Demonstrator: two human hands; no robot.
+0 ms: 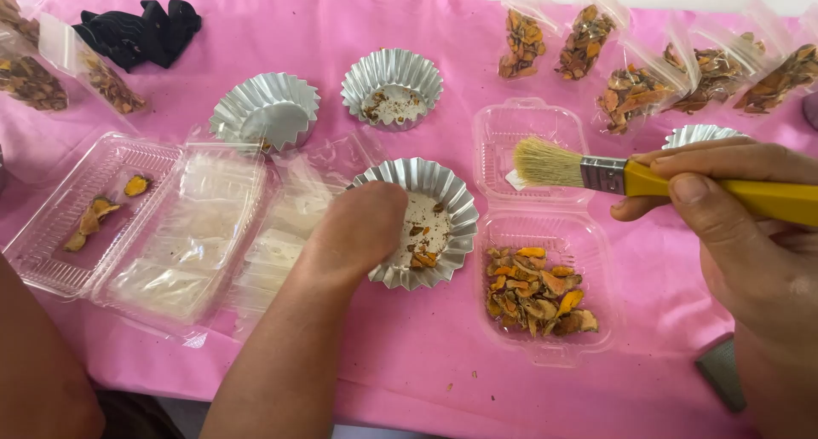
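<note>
Far left: open clear clamshell (89, 213) holding a few dried orange slices. Centre: left hand (358, 230), fingers curled shut, pressed against the rim of a fluted foil cup (447, 196) with scattered crumbs inside. Just right of it, a clear clamshell tray (545, 354) with dried orange pieces in its lower half. Right edge: right hand (733, 209) pinching a yellow-handled brush (648, 179), bristles over the tray's empty upper half.
</note>
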